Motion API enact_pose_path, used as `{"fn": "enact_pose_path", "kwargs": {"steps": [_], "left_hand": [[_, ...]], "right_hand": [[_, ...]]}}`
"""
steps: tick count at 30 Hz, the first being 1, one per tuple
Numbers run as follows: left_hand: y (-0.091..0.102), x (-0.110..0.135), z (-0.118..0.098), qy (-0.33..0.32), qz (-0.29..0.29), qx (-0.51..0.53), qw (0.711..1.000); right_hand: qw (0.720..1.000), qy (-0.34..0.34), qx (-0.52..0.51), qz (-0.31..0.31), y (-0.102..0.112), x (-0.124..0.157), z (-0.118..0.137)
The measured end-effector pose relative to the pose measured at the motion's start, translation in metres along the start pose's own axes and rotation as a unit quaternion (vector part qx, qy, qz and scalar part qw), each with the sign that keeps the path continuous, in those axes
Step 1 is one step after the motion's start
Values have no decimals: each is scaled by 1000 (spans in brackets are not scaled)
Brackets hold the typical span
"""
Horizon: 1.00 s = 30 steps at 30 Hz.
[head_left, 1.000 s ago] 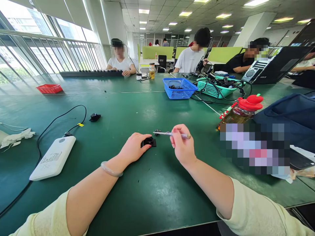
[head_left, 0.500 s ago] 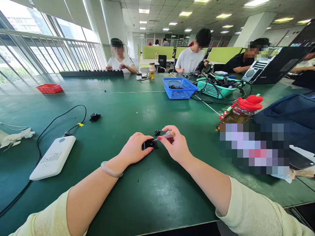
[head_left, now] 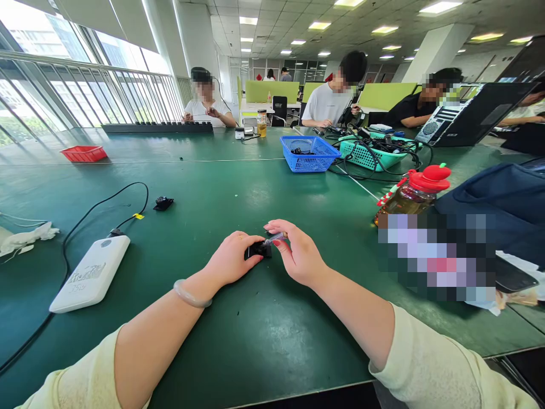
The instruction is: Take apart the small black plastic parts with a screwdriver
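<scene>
My left hand (head_left: 235,257) rests on the green table, thumb and fingers closed on a small black part (head_left: 258,250) whose kind I cannot make out. A screwdriver (head_left: 276,238) with a clear handle is held between the fingers and thumb of my right hand (head_left: 301,253). It tilts down to the left, its tip at the black part. Just behind it, a small dark piece (head_left: 268,232) is mostly covered by my right fingers. Farther left on the table sits another small black piece (head_left: 163,203).
On the left lies a white power bank (head_left: 91,274) with a black cable. Ahead are a red tray (head_left: 84,153), a blue basket (head_left: 309,154) and a green basket (head_left: 374,153) full of cables. A red-lidded bottle (head_left: 419,190) and dark bag (head_left: 494,199) stand right. Several people sit across the table.
My right hand has turned, and its fingers now cover more of the screwdriver handle and of the small dark piece behind. My left hand keeps its hold on the black part.
</scene>
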<state>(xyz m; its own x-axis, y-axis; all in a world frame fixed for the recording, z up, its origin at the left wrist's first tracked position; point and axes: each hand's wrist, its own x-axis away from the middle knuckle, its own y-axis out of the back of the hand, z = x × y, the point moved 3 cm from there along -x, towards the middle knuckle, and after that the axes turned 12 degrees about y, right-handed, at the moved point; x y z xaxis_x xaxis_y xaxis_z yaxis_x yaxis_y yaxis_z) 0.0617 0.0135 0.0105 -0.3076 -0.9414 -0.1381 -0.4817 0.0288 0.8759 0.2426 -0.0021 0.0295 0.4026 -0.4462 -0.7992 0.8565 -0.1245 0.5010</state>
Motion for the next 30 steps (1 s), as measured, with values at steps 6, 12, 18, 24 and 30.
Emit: {"fn": "enact_pose_path", "kwargs": {"steps": [6, 12, 18, 24, 30], "left_hand": [[-3, 0, 3, -16, -14, -1, 1000], [-3, 0, 3, -25, -18, -5, 1000], [-2, -1, 1, -36, -20, 0, 999], [-2, -1, 2, -40, -27, -3, 999], [-2, -1, 6, 24, -24, -8, 999]], "right_hand": [[995, 27, -91, 7, -3, 1, 4], [990, 50, -127, 38, -2, -1, 7], [996, 11, -90, 21, 0, -1, 6], [997, -31, -69, -8, 4, -3, 4], [994, -63, -73, -53, 3, 2, -3]]}}
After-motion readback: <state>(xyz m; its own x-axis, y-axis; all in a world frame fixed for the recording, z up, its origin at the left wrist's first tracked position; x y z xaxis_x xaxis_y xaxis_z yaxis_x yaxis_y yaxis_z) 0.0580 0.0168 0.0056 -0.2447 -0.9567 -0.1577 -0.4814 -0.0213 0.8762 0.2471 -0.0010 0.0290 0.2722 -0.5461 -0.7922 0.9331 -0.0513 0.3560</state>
